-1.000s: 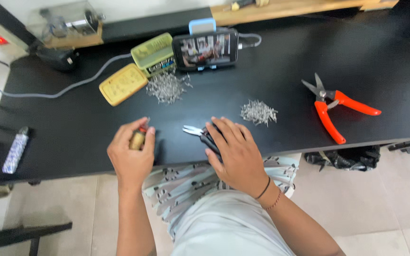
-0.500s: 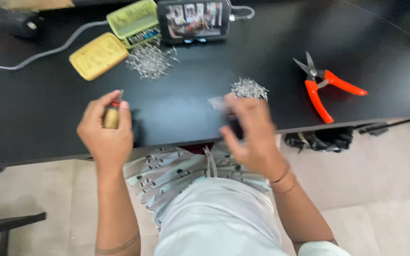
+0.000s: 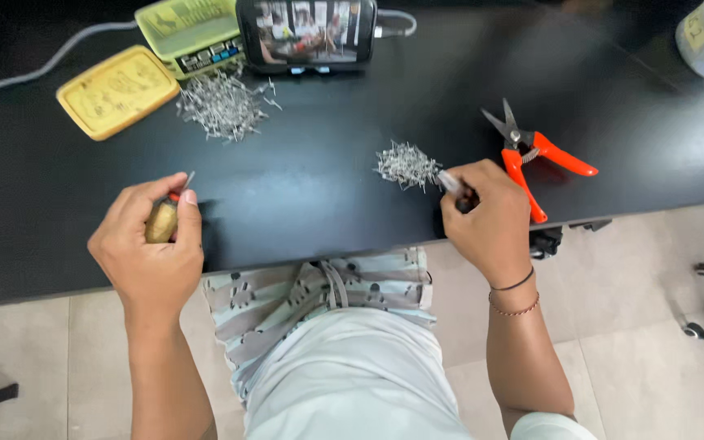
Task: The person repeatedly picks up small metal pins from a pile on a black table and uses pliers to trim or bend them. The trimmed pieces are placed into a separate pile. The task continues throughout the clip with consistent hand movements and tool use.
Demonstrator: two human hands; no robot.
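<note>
Right hand (image 3: 486, 220) shifted — beside pin pile (image 3: 405, 165)

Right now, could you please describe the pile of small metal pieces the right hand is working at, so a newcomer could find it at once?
On the black table, look near the front edge, just left of the orange-handled snips. The small pile of metal pieces lies beside the right hand. It is smaller than the other pile, which sits far back by the yellow tins.

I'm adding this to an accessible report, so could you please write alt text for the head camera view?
Seen from above, a person at a black table holds a small brass-coloured piece in the left hand, while the right hand holds tweezers beside a small pile of metal pins. Orange snips, a bigger pin pile, a phone and a yellow tin lie behind.
</note>
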